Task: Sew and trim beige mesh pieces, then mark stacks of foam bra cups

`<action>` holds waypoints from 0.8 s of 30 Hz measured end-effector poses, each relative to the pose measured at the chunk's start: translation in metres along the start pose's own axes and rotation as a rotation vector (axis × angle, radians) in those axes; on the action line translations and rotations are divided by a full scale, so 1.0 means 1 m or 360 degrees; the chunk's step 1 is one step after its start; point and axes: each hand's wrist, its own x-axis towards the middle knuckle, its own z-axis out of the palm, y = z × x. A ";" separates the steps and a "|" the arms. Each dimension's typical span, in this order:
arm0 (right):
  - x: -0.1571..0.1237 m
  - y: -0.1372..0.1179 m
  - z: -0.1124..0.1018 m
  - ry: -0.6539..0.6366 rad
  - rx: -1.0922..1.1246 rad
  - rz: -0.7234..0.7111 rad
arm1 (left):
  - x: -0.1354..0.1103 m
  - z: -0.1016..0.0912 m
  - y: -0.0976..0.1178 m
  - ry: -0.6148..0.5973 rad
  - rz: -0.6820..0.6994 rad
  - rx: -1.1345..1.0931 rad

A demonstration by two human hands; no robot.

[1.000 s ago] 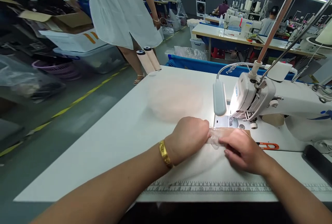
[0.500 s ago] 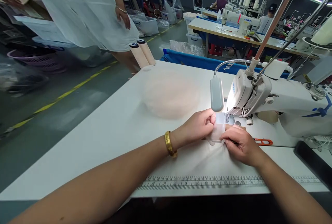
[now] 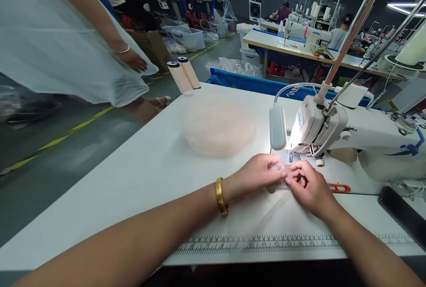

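fabric (image 3: 282, 186) between left hand (image 3: 254, 174) and right hand (image 3: 311, 189), over surface (image 3: 149, 180), just on near side of presser foot (image 3: 291, 158); long axis hidden by fingers (image 3: 278, 175), cannot tell. neither hand nearer: left pinches left part, right pinches right, fingertips almost meeting. fabric sheer, pale pinkish, softly creased. sewing machine (image 3: 308, 123) beyond; orange tool (image 3: 348, 188) right of right hand.

A person (image 3: 73, 43) dressed in white is at the left, over a yellow floor stripe (image 3: 80, 126). Two peach spools (image 3: 179, 78) with dark tops stand side by side farther off, a pale bin (image 3: 192, 41) beyond. Blue cloth (image 3: 246, 81) stretches behind. Far right, a bench (image 3: 266, 42) bears a machine (image 3: 309, 35) marked JUKI; near right lies a black object (image 3: 403, 209).
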 end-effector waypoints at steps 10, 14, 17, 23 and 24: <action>-0.001 0.003 0.002 0.0118 -0.0027 -0.0049 | -0.002 0.000 -0.001 0.0139 0.0104 0.0132; 0.000 0.004 0.003 0.0127 0.0074 0.0010 | -0.001 0.003 -0.003 0.0101 0.0132 0.0092; 0.001 0.001 0.003 0.0121 0.0122 0.0034 | -0.001 0.005 -0.003 0.0115 0.0147 0.0122; 0.003 -0.001 0.003 0.0194 0.0045 -0.0090 | -0.002 0.007 -0.004 0.0145 0.0192 0.0173; 0.003 -0.001 0.003 0.0209 0.0019 -0.0116 | -0.001 0.007 -0.004 0.0169 0.0206 0.0201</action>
